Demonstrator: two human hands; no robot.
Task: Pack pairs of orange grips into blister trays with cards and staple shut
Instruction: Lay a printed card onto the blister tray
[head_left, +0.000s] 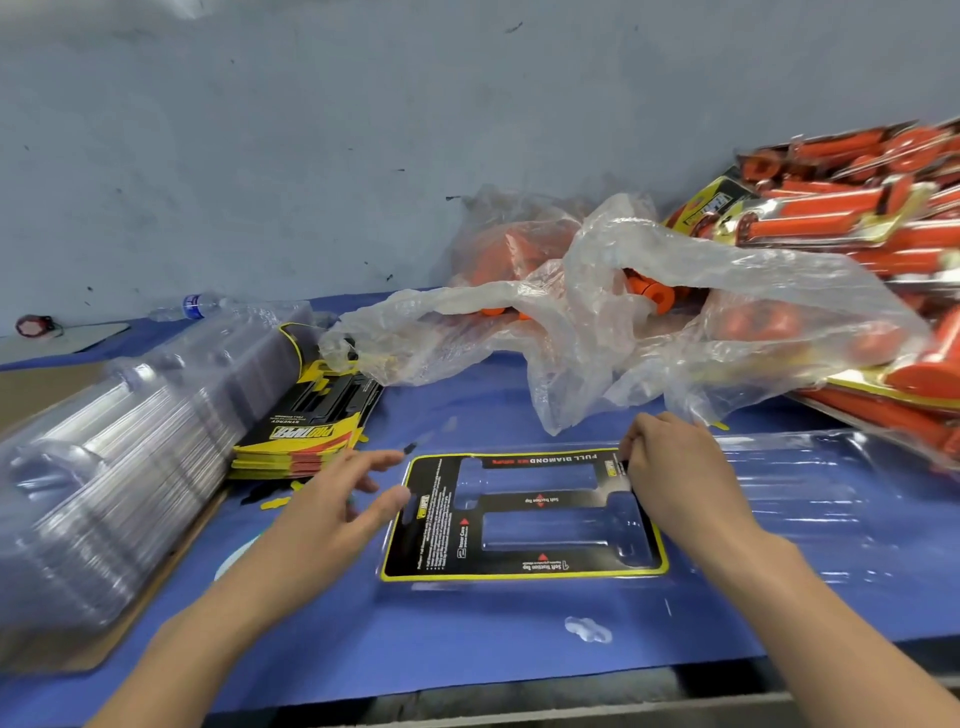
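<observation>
Card (540, 501) sitting in open blister tray (779, 488) on the worktop (467, 639) — no grips loaded, nothing stapled on this one.
Finished packs (841, 208) are lying heaped at far right. Loose orange grips (644, 288) are lying in the plastic bag (727, 291) beyond the tray, well apart from both hands. Left hand (332, 499) is hovering open, fingers spread, just beside the card's left edge. Right hand (675, 467) is curling onto the card's far right corner — pinching or pressing, cannot tell.

Upside-down print, two card items.
Centre card (540, 503): "FULL DIAMOND", "Soft Traction Top", "2 Inner Core"; left card stack (306, 431): "PRO TAPER", "SYNERGY".
</observation>
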